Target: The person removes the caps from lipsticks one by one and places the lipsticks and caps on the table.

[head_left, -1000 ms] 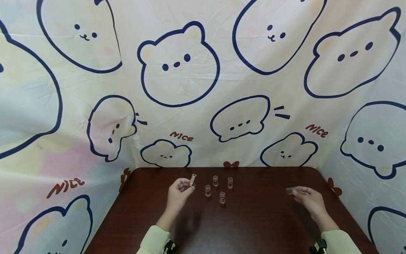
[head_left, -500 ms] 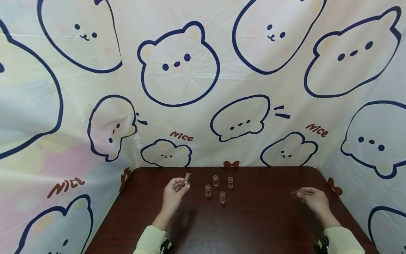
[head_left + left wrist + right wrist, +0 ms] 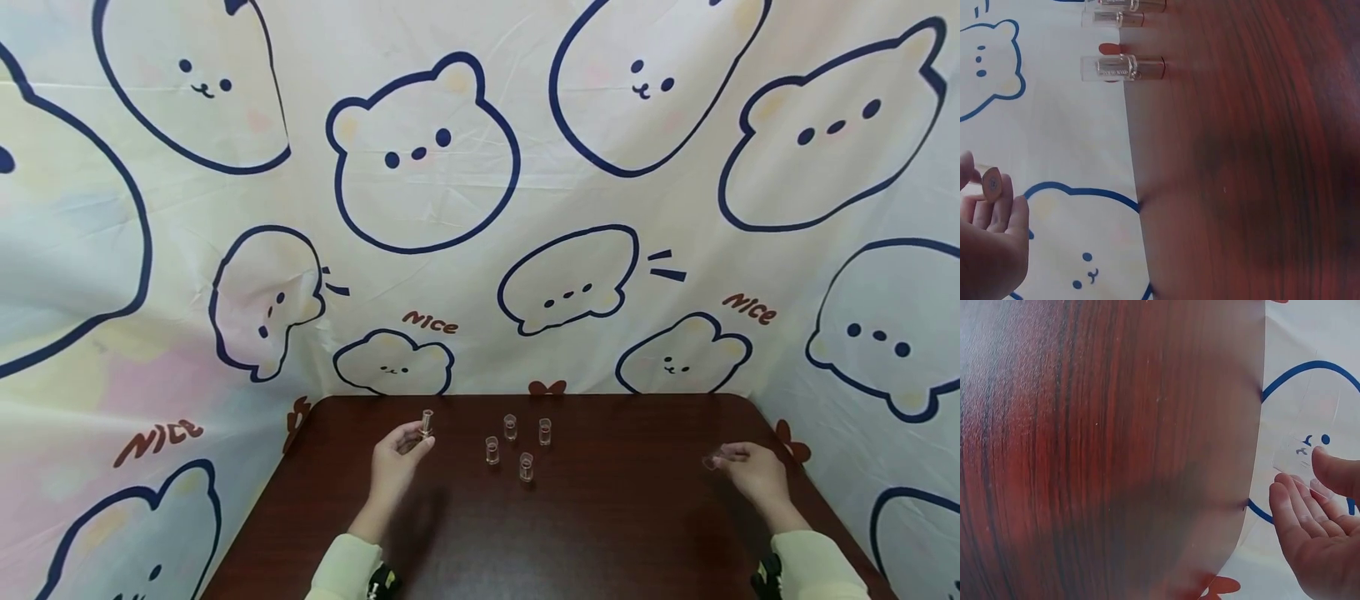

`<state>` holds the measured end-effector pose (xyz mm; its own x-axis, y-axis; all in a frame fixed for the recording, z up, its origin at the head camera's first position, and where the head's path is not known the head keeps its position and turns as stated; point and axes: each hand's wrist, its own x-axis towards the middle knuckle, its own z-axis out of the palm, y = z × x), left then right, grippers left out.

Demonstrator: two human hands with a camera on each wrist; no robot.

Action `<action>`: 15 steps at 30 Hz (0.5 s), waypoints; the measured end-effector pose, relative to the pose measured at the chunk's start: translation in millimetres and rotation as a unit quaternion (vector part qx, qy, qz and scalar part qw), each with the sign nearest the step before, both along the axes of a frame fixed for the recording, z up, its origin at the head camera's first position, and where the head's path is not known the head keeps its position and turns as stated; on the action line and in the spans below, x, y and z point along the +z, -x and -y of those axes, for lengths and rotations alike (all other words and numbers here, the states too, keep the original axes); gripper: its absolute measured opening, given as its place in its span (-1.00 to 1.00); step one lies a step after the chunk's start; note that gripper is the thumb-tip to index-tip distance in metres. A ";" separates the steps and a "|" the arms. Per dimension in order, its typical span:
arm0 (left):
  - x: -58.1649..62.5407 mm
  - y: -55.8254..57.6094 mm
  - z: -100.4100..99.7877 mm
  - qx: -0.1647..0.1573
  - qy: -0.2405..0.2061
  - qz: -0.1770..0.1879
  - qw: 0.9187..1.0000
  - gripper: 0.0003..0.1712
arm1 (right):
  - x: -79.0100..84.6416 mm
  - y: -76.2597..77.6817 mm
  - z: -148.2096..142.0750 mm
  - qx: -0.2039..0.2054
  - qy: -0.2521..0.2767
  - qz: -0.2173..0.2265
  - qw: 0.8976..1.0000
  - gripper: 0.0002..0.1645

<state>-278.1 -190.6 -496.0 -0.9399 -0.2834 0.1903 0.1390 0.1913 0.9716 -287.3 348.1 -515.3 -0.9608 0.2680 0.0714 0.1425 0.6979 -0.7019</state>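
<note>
My left hand (image 3: 396,462) pinches a lipstick tube (image 3: 427,422) upright above the table's left side. In the left wrist view, its round base (image 3: 992,184) faces the camera, and the rest is mostly behind the fingers. My right hand (image 3: 756,482) pinches a clear lipstick cap (image 3: 711,457) over the right side. The right wrist view shows that see-through cap between thumb and fingers. Several lipsticks with clear caps stand upright in a loose group mid-table: a back-left one (image 3: 510,427), a back-right one (image 3: 545,432), a front-left one (image 3: 492,451) and a front-right one (image 3: 527,468).
The dark red-brown table (image 3: 585,542) has a glossy wood-grain top. A pale cloth (image 3: 480,192) printed with cartoon bears hangs behind it and along both sides.
My left hand has moved left with the lipstick tube, away from the standing group. My right hand has drifted right with the clear cap. The standing lipsticks have not moved.
</note>
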 end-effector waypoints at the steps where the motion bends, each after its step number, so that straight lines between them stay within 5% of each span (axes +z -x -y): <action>1: -0.8 0.2 1.3 0.005 0.004 0.004 1.000 -0.64 | -1.1 0.5 -1.2 -0.001 -0.005 -0.001 1.000 -0.55; 15: -9.3 3.7 13.7 0.047 0.044 0.033 0.997 -0.61 | -7.7 -1.4 -8.3 -0.002 -0.041 -0.006 0.999 -0.61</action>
<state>-281.9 -204.3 -505.3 -0.9212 -0.3558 0.1574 0.0530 0.2859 0.9568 -285.9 356.4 -523.0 -0.9586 0.2649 0.1040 0.1380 0.7521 -0.6444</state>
